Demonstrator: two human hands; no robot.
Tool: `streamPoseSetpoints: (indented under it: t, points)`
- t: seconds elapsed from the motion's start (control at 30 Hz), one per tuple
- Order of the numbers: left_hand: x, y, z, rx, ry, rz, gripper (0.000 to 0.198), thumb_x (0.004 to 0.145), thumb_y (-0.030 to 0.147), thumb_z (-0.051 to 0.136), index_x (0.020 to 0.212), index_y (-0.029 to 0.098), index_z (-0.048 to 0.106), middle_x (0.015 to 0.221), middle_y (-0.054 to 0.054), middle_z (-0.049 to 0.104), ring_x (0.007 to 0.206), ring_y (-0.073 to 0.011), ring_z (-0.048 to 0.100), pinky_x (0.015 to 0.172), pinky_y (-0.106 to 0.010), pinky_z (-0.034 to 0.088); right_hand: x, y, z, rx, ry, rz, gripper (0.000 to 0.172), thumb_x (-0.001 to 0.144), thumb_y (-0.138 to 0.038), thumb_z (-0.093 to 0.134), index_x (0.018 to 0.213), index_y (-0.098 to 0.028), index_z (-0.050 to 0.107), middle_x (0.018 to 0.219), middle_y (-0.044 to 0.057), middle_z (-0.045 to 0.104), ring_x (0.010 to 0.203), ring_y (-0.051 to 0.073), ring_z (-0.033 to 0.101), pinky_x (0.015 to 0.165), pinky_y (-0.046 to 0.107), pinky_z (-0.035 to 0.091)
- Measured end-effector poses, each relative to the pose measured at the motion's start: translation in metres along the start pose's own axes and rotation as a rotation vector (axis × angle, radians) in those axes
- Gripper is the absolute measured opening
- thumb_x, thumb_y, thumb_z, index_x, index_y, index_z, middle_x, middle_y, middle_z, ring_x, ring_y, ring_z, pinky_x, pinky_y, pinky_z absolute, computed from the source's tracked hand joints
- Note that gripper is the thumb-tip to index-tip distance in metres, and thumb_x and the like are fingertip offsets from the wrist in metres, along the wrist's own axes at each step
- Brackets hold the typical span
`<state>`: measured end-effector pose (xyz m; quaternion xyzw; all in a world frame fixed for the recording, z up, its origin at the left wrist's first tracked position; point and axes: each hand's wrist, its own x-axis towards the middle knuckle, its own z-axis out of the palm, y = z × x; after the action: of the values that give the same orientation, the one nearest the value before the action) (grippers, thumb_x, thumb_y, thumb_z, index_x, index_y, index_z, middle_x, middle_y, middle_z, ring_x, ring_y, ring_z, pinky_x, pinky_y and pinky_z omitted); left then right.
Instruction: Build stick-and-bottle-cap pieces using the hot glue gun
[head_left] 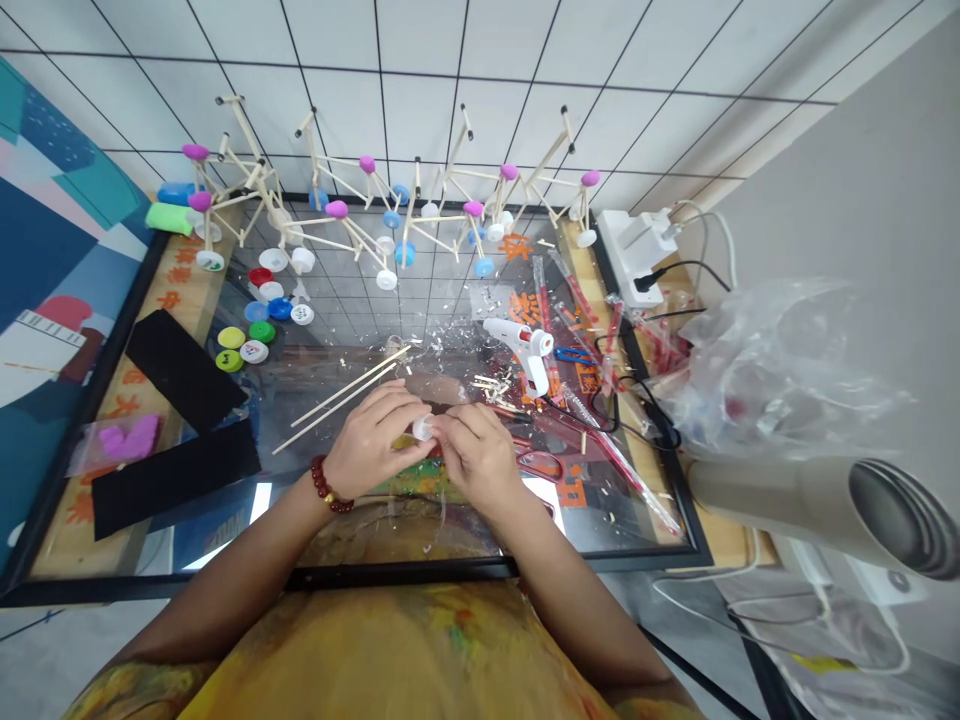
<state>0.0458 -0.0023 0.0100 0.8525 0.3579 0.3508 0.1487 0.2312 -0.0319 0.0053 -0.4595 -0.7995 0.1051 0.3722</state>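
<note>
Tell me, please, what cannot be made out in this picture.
In the head view:
Full shape of the white piece: partly hidden by fingers of the left hand and right hand.
Markings on the white caps: too small to read.
Contents of the clear bag: obscured by crumpled plastic.
Lower shirt: cut off by the bottom edge.

Close head-worn view, forward and downward

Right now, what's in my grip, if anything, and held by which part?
A small white cap-like piece, held near its edges between your left grip and right grip.
</note>
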Motion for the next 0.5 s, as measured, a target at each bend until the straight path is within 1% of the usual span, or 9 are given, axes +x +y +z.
streamPoseSetpoints:
  t: [0.1, 0.13, 0.2, 0.27, 0.37, 0.43, 0.5]
  points:
    - [0.003, 0.002, -0.005, -0.032, 0.053, -0.072, 0.060, 0.071, 0.037, 0.080, 0.123, 0.021, 0.057, 0.118, -0.011, 0.067, 0.112, -0.0266, 0.062, 0.109, -0.051, 0.043, 0.002, -0.001, -0.002, 0.198, 0.082, 0.146, 0.015, 0.094, -0.015, 0.052, 0.098, -0.019, 0.066, 0.089, 0.006, 0.065, 0.083, 0.018, 0.059, 0.075, 0.032, 0.050]
    - [0.004, 0.003, -0.007, -0.057, 0.069, -0.102, 0.064, 0.069, 0.039, 0.082, 0.125, 0.022, 0.056, 0.121, -0.012, 0.066, 0.115, -0.0274, 0.061, 0.109, -0.051, 0.043, 0.003, -0.001, -0.003, 0.259, 0.097, 0.188, 0.015, 0.094, -0.016, 0.052, 0.097, -0.020, 0.066, 0.088, 0.005, 0.065, 0.083, 0.017, 0.060, 0.075, 0.031, 0.051]
    - [0.006, 0.006, -0.009, -0.120, 0.075, -0.159, 0.066, 0.067, 0.038, 0.083, 0.126, 0.022, 0.056, 0.121, -0.011, 0.067, 0.117, -0.0274, 0.060, 0.108, -0.049, 0.044, 0.005, -0.003, -0.005, 0.339, 0.103, 0.240, 0.015, 0.095, -0.017, 0.052, 0.097, -0.021, 0.066, 0.088, 0.004, 0.064, 0.082, 0.016, 0.061, 0.074, 0.030, 0.051]
    - [0.007, 0.008, -0.011, -0.195, 0.047, -0.200, 0.061, 0.069, 0.035, 0.082, 0.124, 0.021, 0.058, 0.119, -0.011, 0.068, 0.115, -0.0258, 0.062, 0.104, -0.046, 0.047, 0.007, -0.005, -0.007, 0.372, 0.092, 0.254, 0.015, 0.095, -0.017, 0.052, 0.097, -0.022, 0.067, 0.089, 0.004, 0.065, 0.082, 0.016, 0.062, 0.074, 0.030, 0.052]
    - [0.009, 0.011, -0.013, -0.300, 0.033, -0.206, 0.038, 0.075, 0.028, 0.078, 0.111, 0.020, 0.067, 0.105, -0.009, 0.073, 0.102, -0.0219, 0.067, 0.097, -0.041, 0.051, 0.006, -0.007, -0.006, 0.394, 0.079, 0.246, 0.016, 0.094, -0.017, 0.053, 0.099, -0.022, 0.067, 0.091, 0.004, 0.066, 0.084, 0.016, 0.063, 0.076, 0.030, 0.052]
    - [0.010, 0.011, -0.014, -0.329, 0.058, -0.210, 0.026, 0.076, 0.026, 0.076, 0.100, 0.020, 0.070, 0.094, -0.007, 0.075, 0.095, -0.0206, 0.069, 0.094, -0.039, 0.053, 0.005, -0.006, -0.004, 0.398, 0.090, 0.248, 0.016, 0.093, -0.017, 0.055, 0.103, -0.023, 0.067, 0.092, 0.004, 0.065, 0.086, 0.016, 0.063, 0.077, 0.030, 0.052]
    - [0.011, 0.011, -0.015, -0.315, 0.094, -0.231, 0.023, 0.075, 0.026, 0.077, 0.096, 0.020, 0.070, 0.093, -0.007, 0.075, 0.093, -0.0205, 0.070, 0.091, -0.037, 0.054, 0.005, -0.003, -0.003, 0.396, 0.113, 0.260, 0.020, 0.092, -0.017, 0.057, 0.109, -0.022, 0.065, 0.092, 0.004, 0.064, 0.086, 0.016, 0.062, 0.078, 0.031, 0.052]
